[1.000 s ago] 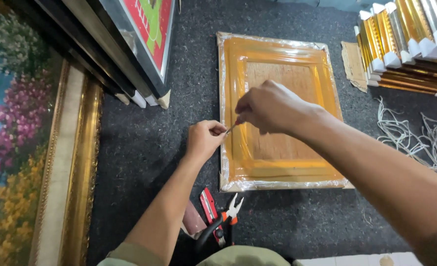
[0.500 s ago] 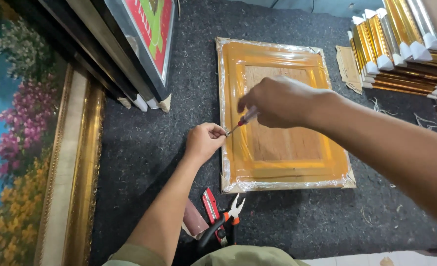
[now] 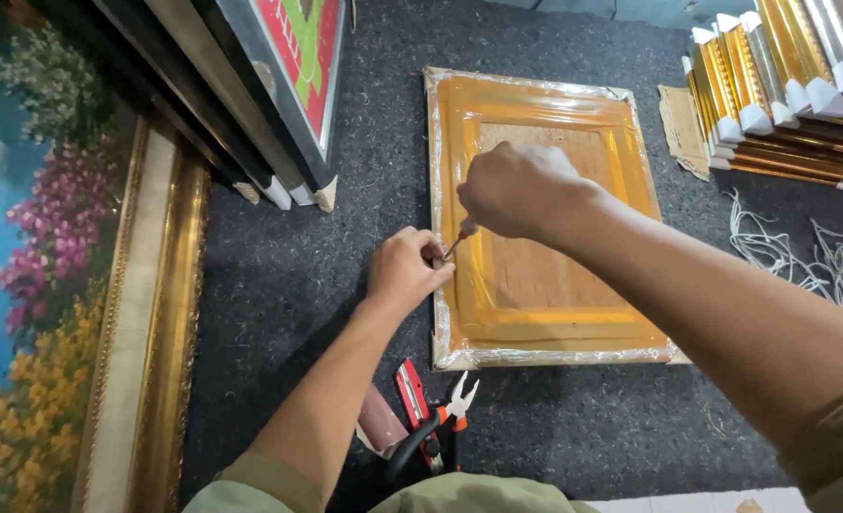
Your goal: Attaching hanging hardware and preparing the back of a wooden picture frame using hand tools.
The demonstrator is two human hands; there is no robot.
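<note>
Both hands have drawn closer together since the earlier frames: the right hand (image 3: 521,190) has come down and left until the tip of its screwdriver (image 3: 456,243) meets the fingers of the left hand (image 3: 407,271), where before a gap showed between them. The frame (image 3: 545,218) has not shifted; it lies face down in the middle of the picture on the dark felt bench (image 3: 279,285).

Closed around the screwdriver's handle, the right hand hides most of the tool; only the reddish neck and thin shaft show. The left hand is curled at the frame's left edge, fingertips pinched together on something too small to make out, pressed against the foil-like wrap there.

Judging by looks, the frame is stiff and fairly light: a wooden back panel ringed by glossy orange moulding under clear film. That film would be slippery and crinkles at the corners, so a hold on the outer edges or the bare wood panel seems surer than on the wrapped moulding. Corners look the likeliest places to dent.

Pliers (image 3: 440,427) with red and black handles lie at the bottom centre, near the left forearm. Gold moulding lengths (image 3: 782,85) are stacked in the upper right, loose white cord (image 3: 801,256) below them. A large gilt-framed painting (image 3: 70,285) fills the left side.
</note>
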